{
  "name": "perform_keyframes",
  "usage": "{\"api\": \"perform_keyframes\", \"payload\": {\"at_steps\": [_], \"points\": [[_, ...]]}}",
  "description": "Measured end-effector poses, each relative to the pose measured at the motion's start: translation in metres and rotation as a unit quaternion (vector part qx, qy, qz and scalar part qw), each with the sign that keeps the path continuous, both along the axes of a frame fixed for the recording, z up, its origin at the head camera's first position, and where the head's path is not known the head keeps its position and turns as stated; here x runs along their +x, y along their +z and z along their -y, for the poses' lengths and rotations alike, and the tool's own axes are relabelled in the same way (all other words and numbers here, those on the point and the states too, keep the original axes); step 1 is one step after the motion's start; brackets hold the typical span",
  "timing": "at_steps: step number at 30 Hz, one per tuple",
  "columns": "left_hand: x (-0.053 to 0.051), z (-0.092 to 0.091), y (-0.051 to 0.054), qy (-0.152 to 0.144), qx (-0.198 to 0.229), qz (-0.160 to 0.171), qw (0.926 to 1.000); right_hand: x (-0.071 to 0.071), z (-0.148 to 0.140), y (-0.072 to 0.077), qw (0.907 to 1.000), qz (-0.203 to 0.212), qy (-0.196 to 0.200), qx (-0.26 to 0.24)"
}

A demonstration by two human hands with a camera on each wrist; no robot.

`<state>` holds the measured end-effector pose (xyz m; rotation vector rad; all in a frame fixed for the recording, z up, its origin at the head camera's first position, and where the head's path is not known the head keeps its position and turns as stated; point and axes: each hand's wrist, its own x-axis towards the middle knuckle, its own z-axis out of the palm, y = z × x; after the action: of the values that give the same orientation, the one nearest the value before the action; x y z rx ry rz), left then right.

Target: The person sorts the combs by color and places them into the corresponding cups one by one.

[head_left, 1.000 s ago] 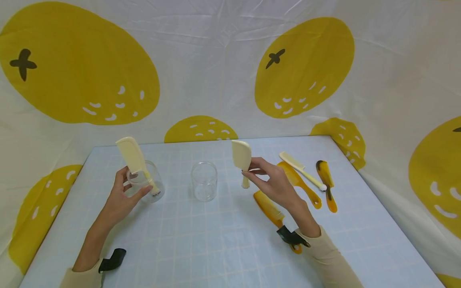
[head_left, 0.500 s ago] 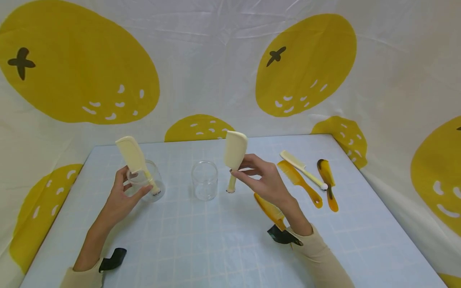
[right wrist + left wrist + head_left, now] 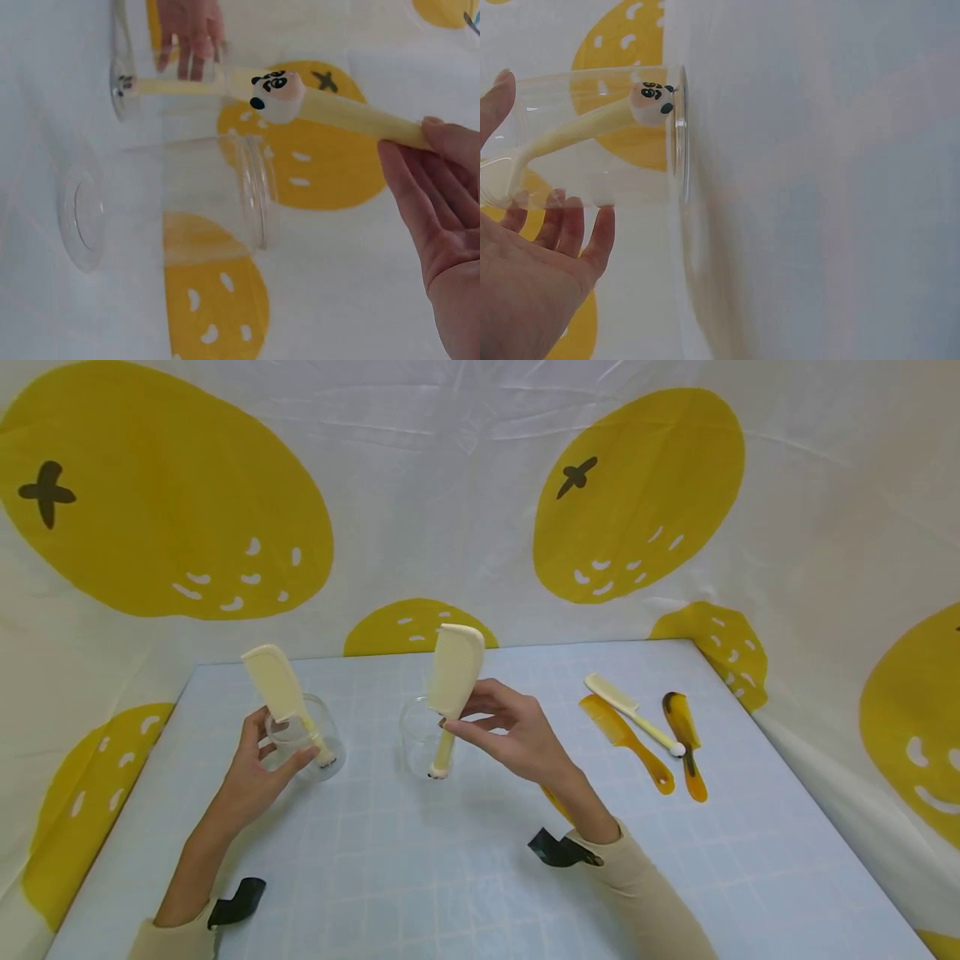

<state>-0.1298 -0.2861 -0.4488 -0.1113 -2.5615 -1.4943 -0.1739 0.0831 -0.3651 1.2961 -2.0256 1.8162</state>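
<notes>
My left hand (image 3: 251,772) curls its fingers and thumb round a clear glass jar (image 3: 330,752) on the left of the table. Inside that jar leans a cream comb (image 3: 276,683), its head above the rim; the left wrist view shows its panda-faced handle end (image 3: 652,103) near the jar's bottom. My right hand (image 3: 513,727) pinches a second cream comb (image 3: 456,670) by its handle, head up. In the right wrist view this comb's panda end (image 3: 277,97) hangs just above and beside the mouth of another clear jar (image 3: 172,202), which stands upright, without a comb inside.
At the right of the table lie a thin cream comb (image 3: 613,692), an amber comb (image 3: 626,735) and a dark-and-amber comb (image 3: 681,722). Another amber comb (image 3: 557,803) is partly hidden under my right forearm. A fruit-printed curtain hangs behind the table.
My right hand has moved left with its cream comb, from right of the middle jar to in front of and above it. My left hand has stayed on its jar.
</notes>
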Motion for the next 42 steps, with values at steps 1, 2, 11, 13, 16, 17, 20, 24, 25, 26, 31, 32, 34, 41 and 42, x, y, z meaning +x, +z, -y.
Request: {"api": "perform_keyframes", "payload": {"at_steps": [1, 2, 11, 13, 16, 17, 20, 24, 25, 26, 31, 32, 34, 41, 42], "points": [[0.0, 0.0, 0.0, -0.001, 0.002, 0.0, 1.0, -0.001, 0.003, -0.001, 1.0, 0.006, 0.005, -0.005], [0.0, 0.0, 0.0, 0.0, 0.004, 0.001, 1.0, -0.001, 0.006, -0.001, 0.9999, 0.011, 0.008, -0.008], [0.0, -0.003, 0.002, 0.003, 0.008, 0.008, 0.9999, -0.001, 0.035, -0.003, 0.9983, 0.034, 0.007, -0.046], [0.0, -0.003, 0.002, 0.004, 0.009, 0.007, 0.9999, -0.002, 0.042, -0.003, 0.9976, 0.037, 0.007, -0.059], [0.001, -0.003, 0.002, 0.003, 0.013, 0.004, 0.9999, -0.003, 0.053, -0.003, 0.996, 0.043, 0.009, -0.079], [0.001, -0.003, 0.002, 0.003, 0.013, 0.004, 0.9999, -0.003, 0.056, -0.004, 0.9953, 0.045, 0.011, -0.085], [0.001, -0.003, 0.001, 0.004, 0.013, 0.002, 0.9999, -0.004, 0.066, -0.006, 0.9937, 0.051, 0.015, -0.099], [0.001, -0.002, 0.0, 0.003, 0.013, 0.001, 0.9999, -0.004, 0.079, -0.008, 0.9909, 0.06, 0.021, -0.119], [0.0, -0.002, 0.0, 0.003, 0.013, 0.001, 0.9999, -0.004, 0.083, -0.008, 0.9898, 0.063, 0.024, -0.125], [0.0, -0.002, 0.0, 0.003, 0.013, 0.001, 0.9999, -0.004, 0.086, -0.008, 0.9892, 0.065, 0.024, -0.129], [-0.001, -0.003, 0.0, 0.007, 0.006, 0.005, 0.9999, -0.003, 0.101, -0.009, 0.9852, 0.081, 0.022, -0.149], [-0.001, -0.003, 0.0, 0.008, 0.005, 0.006, 0.9999, -0.003, 0.104, -0.008, 0.9844, 0.085, 0.021, -0.153], [-0.002, -0.003, 0.0, 0.01, 0.003, 0.01, 0.9999, -0.003, 0.11, -0.008, 0.9826, 0.089, 0.02, -0.162], [-0.002, -0.001, -0.001, 0.01, 0.006, 0.009, 0.9999, -0.005, 0.128, -0.008, 0.981, 0.087, 0.019, -0.172], [-0.002, -0.001, -0.001, 0.01, 0.005, 0.009, 0.9999, -0.007, 0.131, -0.011, 0.9805, 0.087, 0.022, -0.175]]}}
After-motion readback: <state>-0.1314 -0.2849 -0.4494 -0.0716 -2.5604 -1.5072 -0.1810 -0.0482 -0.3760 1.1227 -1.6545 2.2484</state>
